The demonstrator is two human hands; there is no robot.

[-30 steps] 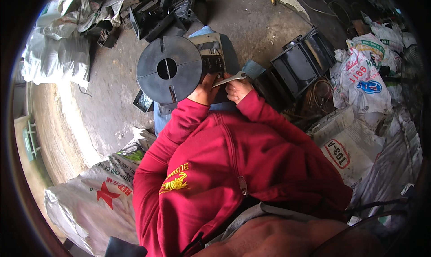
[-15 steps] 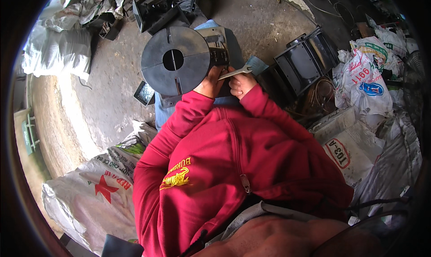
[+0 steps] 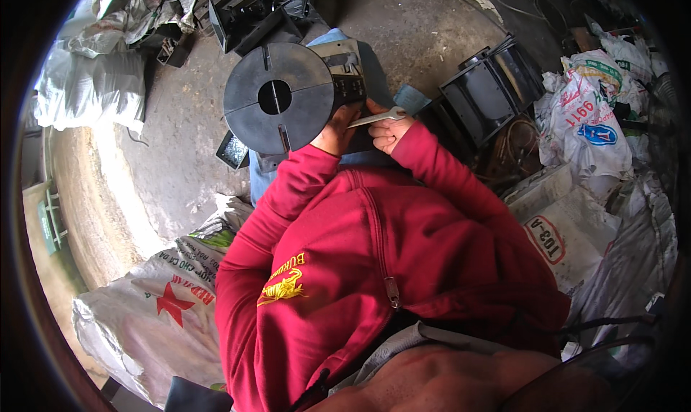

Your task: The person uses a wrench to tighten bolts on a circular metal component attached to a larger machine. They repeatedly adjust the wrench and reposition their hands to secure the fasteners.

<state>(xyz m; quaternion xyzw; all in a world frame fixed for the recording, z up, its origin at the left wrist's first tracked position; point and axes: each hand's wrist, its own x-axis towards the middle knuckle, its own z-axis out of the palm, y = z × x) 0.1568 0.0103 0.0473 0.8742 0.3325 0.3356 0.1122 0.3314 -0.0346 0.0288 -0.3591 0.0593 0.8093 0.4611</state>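
A black round metal disc (image 3: 243,79) with a dark centre hole and slots rests over my lap, joined to a flat metal bracket (image 3: 338,50) and a black side block (image 3: 348,86). My left hand (image 3: 332,132) is against the block's near side, beside the disc's rim; its fingers curl in, and what they hold is hidden. My right hand (image 3: 389,132) is closed around a silver wrench (image 3: 377,117). The wrench's open jaw points right, while its other end reaches the left hand's fingertips, where the contact cannot be seen.
A small tray of metal bits (image 3: 233,151) sits left of my lap. Black metal housings (image 3: 479,95) stand on the right, with more black metal parts (image 3: 270,16) ahead. White sacks (image 3: 586,124) lie at the right, and another printed sack (image 3: 144,318) at the near left.
The wrench has turned slightly, so its outer jaw looks narrower. My right hand has shifted a little rightward with it. My left hand stays by the block.
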